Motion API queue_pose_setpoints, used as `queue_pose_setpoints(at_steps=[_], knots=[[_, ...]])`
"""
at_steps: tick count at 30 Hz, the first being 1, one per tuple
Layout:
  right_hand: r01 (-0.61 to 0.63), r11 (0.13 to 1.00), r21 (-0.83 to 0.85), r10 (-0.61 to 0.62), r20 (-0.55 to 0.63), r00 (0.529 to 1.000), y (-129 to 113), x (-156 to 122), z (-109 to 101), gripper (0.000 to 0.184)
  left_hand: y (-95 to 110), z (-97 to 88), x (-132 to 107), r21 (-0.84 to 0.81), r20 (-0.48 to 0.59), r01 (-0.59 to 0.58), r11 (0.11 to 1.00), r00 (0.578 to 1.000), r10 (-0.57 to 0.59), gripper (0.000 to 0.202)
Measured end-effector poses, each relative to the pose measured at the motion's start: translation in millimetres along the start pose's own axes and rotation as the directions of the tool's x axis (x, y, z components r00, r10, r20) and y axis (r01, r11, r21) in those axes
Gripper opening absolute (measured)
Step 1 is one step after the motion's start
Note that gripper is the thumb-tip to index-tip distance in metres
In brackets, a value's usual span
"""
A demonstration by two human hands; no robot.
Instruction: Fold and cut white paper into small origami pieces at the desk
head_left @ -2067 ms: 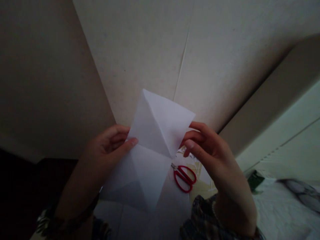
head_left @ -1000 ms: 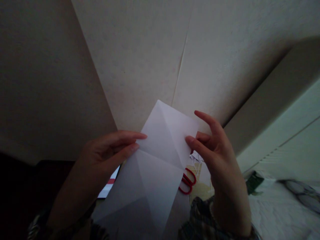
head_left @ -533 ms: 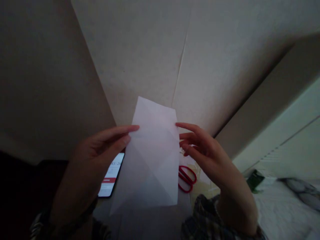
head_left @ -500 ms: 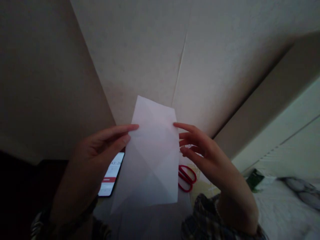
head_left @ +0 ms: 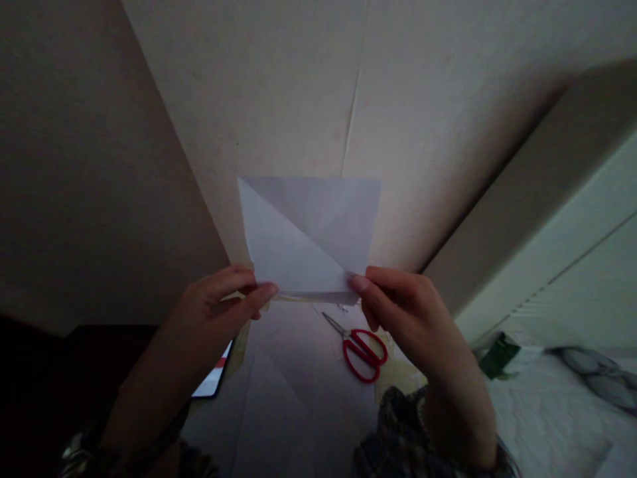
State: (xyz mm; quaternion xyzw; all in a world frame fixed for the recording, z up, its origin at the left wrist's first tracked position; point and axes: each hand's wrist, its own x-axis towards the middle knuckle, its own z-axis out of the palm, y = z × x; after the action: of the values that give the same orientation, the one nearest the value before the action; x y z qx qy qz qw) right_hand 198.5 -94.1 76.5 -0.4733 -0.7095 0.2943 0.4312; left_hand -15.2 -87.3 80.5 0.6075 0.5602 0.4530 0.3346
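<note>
I hold a white sheet of paper [head_left: 308, 232] up in front of the wall, folded so a diagonal crease runs from its upper left corner to its lower right. My left hand [head_left: 223, 302] pinches the lower left corner between thumb and fingers. My right hand [head_left: 398, 309] pinches the lower right corner the same way. Both hands are closed on the paper's bottom edge.
Red-handled scissors [head_left: 361, 345] lie on a pale sheet [head_left: 298, 385] spread over the surface below. A phone with a lit screen [head_left: 213, 382] peeks out at the left under my arm. A dark green object [head_left: 495, 355] and white bedding [head_left: 547, 411] sit to the right.
The paper was turned and folded up: before it hung down as a long creased shape, now it stands as a folded rectangle above my hands. Both hands shifted to its bottom corners.
</note>
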Motion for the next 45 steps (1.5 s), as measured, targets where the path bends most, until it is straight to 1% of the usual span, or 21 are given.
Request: queue_pose_setpoints(at_steps=[2, 5, 7, 9, 10, 13, 16, 19, 21, 23, 25, 28, 30, 32, 34, 37, 40, 43, 45], knots=[[-0.012, 1.000, -0.028, 0.012, -0.007, 1.000, 1, 0, 0, 0.041, 0, -0.2, 0, 0.010, 0.017, -0.025, 1.000, 1.000, 0.025, 0.026], [0.057, 0.993, -0.105, -0.065, -0.073, 0.995, 0, 0, 1, 0.040, -1, -0.5, -2, -0.039, 0.041, -0.044, 0.998, 0.998, 0.046, 0.022], [0.102, 0.989, -0.107, -0.114, -0.113, 0.987, -1, 0, 1, 0.030, 0, -0.1, -4, -0.088, 0.071, -0.036, 0.995, 0.997, 0.042, 0.019], [0.112, 0.993, -0.033, -0.115, -0.130, 0.985, -2, 0, 2, 0.013, 2, 0.9, -4, -0.118, 0.099, -0.010, 0.993, 0.995, 0.022, 0.018], [0.108, 0.994, 0.018, -0.105, -0.135, 0.985, -2, 0, 3, 0.010, 2, 1.6, -4, -0.122, 0.111, 0.001, 0.993, 0.994, 0.013, 0.019], [0.121, 0.983, 0.136, -0.096, -0.179, 0.979, -2, -2, 6, 0.029, 4, 3.0, -4, -0.115, 0.108, 0.013, 0.993, 0.994, 0.000, 0.021], [0.159, 0.970, 0.185, -0.117, -0.221, 0.968, 0, -5, 9, 0.045, 2, 2.3, -4, -0.122, 0.080, 0.047, 0.991, 0.996, -0.037, 0.018], [0.203, 0.963, 0.175, -0.156, -0.250, 0.956, 1, -9, 10, 0.045, -1, -0.1, -4, -0.115, 0.077, 0.100, 0.988, 0.993, -0.091, 0.021], [0.217, 0.967, 0.136, -0.176, -0.260, 0.949, 1, -11, 9, 0.041, -3, -1.5, -5, -0.093, 0.043, 0.108, 0.990, 0.994, -0.104, 0.023], [0.244, 0.965, 0.096, -0.218, -0.221, 0.950, 0, -14, 7, 0.043, -3, -2.0, -6, -0.084, 0.000, 0.118, 0.989, 0.993, -0.118, 0.021], [0.298, 0.953, 0.051, -0.289, -0.133, 0.948, -2, -14, 5, 0.048, -2, -1.5, -7, -0.108, -0.011, 0.139, 0.984, 0.990, -0.141, 0.020], [0.368, 0.928, -0.049, -0.369, -0.011, 0.929, -6, -13, 3, 0.053, 3, 0.4, -9, -0.195, 0.051, 0.190, 0.962, 0.982, -0.183, 0.026], [0.381, 0.919, -0.097, -0.378, 0.046, 0.924, -9, -11, 2, 0.052, 6, 1.7, -10, -0.252, 0.121, 0.233, 0.939, 0.971, -0.208, 0.033], [0.372, 0.920, -0.118, -0.363, 0.096, 0.927, -12, -10, 2, 0.049, 7, 2.6, -12, -0.288, 0.155, 0.262, 0.921, 0.962, -0.225, 0.038], [0.345, 0.928, -0.139, -0.330, 0.116, 0.937, -14, -9, 3, 0.045, 8, 3.3, -14, -0.311, 0.161, 0.267, 0.912, 0.961, -0.226, 0.041], [0.307, 0.935, -0.174, -0.294, 0.099, 0.951, -14, -8, 4, 0.041, 7, 5.0, -17, -0.352, 0.177, 0.280, 0.893, 0.957, -0.230, 0.041], [0.297, 0.935, -0.192, -0.282, 0.101, 0.954, -14, -8, 5, 0.039, 4, 7.3, -17, -0.388, 0.247, 0.282, 0.878, 0.949, -0.196, 0.041], [0.291, 0.936, -0.198, -0.269, 0.132, 0.954, -13, -7, 6, 0.038, 3, 8.5, -15, -0.356, 0.301, 0.267, 0.896, 0.940, -0.160, 0.046], [0.294, 0.935, -0.199, -0.268, 0.147, 0.952, -12, -6, 6, 0.038, 4, 8.5, -14, -0.336, 0.317, 0.267, 0.903, 0.935, -0.158, 0.047]])
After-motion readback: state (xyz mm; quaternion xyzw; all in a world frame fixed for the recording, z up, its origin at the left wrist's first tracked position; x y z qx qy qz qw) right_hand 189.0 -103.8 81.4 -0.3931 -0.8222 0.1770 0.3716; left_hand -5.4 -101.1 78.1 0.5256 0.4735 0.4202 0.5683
